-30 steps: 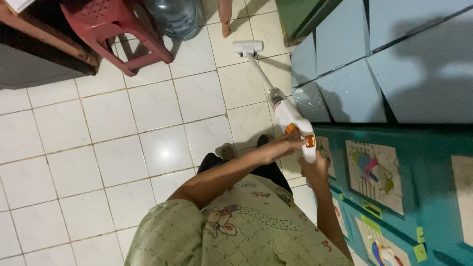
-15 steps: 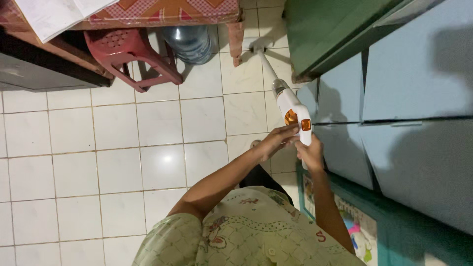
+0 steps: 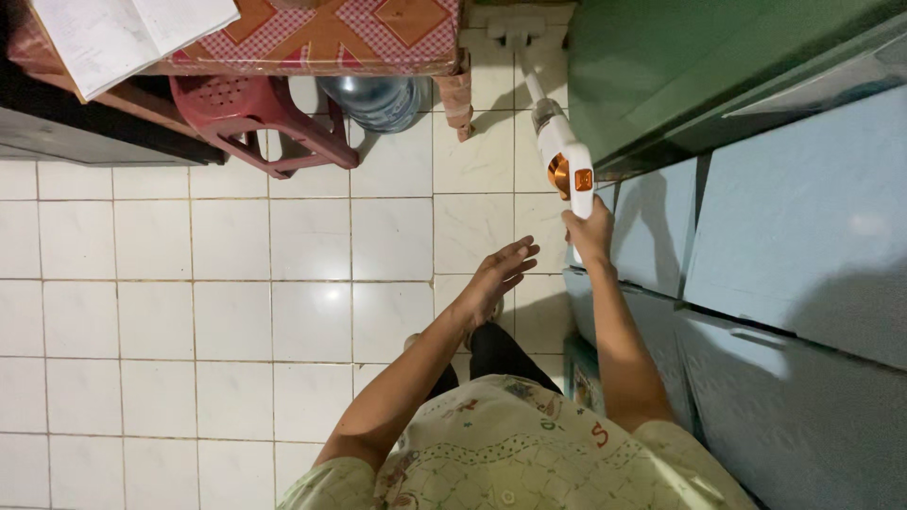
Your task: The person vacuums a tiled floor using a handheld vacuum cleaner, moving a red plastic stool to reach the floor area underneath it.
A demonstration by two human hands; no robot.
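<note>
A white stick vacuum with orange trim (image 3: 563, 156) stretches away from me over the white tiled floor (image 3: 236, 312). Its floor head (image 3: 515, 28) rests far ahead, next to a table leg. My right hand (image 3: 590, 229) is closed round the vacuum's handle. My left hand (image 3: 499, 274) hovers over the tiles a short way left of the handle, fingers spread, holding nothing.
Ahead stand a table with a red checked cloth (image 3: 312, 33), open papers (image 3: 123, 33) on it, a red plastic stool (image 3: 255, 113) and a large water bottle (image 3: 378, 99) beneath. A green cabinet (image 3: 699, 66) and pale blue panels (image 3: 794, 227) line the right side.
My left hand has let go of the vacuum's body and pulled back to the left. The vacuum has been pushed further forward, its head now beside the table leg.
</note>
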